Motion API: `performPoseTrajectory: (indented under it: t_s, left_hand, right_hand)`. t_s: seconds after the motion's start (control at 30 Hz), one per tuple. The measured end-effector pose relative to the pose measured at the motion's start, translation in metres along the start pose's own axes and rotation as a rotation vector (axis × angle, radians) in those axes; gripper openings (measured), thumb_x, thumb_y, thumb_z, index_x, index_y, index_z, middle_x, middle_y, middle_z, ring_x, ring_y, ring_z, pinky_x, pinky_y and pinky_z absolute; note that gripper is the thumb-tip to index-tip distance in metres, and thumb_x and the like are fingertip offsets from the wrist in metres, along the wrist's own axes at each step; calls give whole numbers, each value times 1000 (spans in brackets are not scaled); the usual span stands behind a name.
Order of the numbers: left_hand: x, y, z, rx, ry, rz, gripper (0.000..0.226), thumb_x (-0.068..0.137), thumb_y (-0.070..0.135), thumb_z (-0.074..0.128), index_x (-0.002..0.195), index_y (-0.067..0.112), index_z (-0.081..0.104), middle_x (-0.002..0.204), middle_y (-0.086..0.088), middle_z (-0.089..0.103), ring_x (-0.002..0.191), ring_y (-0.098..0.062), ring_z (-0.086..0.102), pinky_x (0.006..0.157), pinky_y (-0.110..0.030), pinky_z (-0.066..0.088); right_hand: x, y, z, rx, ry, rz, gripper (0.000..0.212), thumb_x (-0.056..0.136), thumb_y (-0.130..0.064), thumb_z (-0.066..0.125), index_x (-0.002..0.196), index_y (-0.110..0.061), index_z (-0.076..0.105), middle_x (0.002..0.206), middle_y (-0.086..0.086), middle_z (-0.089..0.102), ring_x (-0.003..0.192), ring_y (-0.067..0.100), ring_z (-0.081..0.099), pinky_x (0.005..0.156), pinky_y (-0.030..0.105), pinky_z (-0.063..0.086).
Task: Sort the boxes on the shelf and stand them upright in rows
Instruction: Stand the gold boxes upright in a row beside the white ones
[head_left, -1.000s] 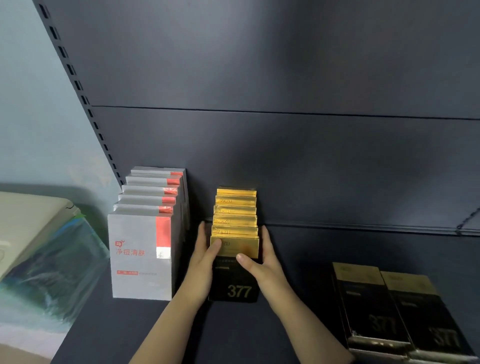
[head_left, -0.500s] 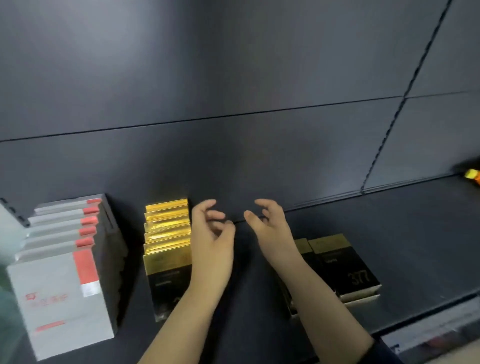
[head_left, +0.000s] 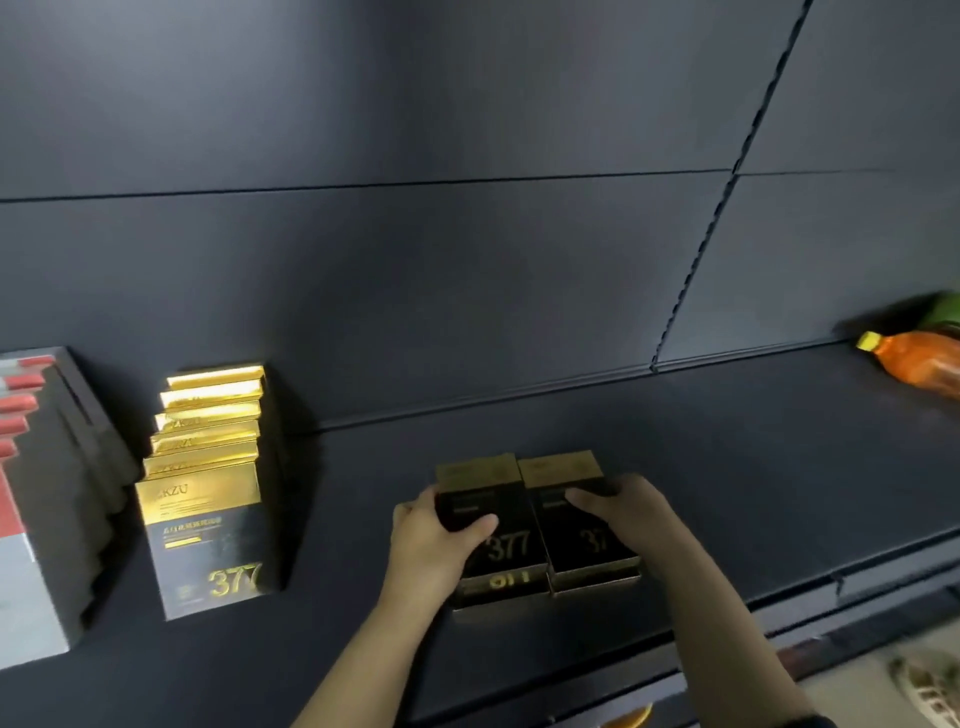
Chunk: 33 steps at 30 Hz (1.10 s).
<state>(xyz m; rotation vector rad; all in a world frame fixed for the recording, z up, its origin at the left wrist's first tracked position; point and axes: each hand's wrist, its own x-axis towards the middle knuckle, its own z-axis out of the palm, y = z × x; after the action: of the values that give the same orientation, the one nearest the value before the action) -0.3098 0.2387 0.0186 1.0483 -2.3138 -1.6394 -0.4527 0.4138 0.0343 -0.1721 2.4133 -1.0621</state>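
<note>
Two small stacks of black-and-gold "377" boxes lie flat side by side on the dark shelf (head_left: 779, 467). My left hand (head_left: 434, 540) grips the top box of the left stack (head_left: 506, 545), thumb across its face. My right hand (head_left: 623, 512) grips the top box of the right stack (head_left: 582, 551). To the left, a row of the same black-and-gold boxes (head_left: 208, 488) stands upright, front to back. At the far left a row of white-and-red boxes (head_left: 31, 519) stands upright, partly cut off by the frame edge.
An orange bottle with a yellow cap (head_left: 919, 358) lies on the shelf at the far right, with something green behind it. The dark back panel (head_left: 467, 260) rises behind the rows. The shelf's front edge runs just below the flat stacks.
Both hands have left the upright black-and-gold row, moved right and closed on the flat boxes. The view has swung to the right.
</note>
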Motion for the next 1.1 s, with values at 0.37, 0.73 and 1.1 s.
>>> performPoseTrajectory:
  t_s: [0.37,0.73,1.1]
  left_hand:
    - [2,3,-23,-408,258,1,33,92,8,64,123,18,62,105,4,71,95,-11,68,67,-17,53]
    - [59,14,-61,-662,554,174,37,100,5,45,122,31,58,120,0,65,116,-15,60,93,-30,50]
    - [102,-1,-74,-772,574,103,36,100,11,48,126,34,60,125,7,66,123,-11,57,108,-44,45]
  right_hand:
    - [19,-1,-10,9,-61,-101,26,92,-37,61,105,-14,65,90,-2,66,83,14,60,69,31,47]
    - [13,-74,5,238,116,-292,21,93,-29,60,109,-14,58,98,7,66,86,22,63,71,39,52]
    - [36,-144,139,442,-178,-321,20,91,-16,64,100,-32,56,109,-3,65,105,15,63,96,46,53]
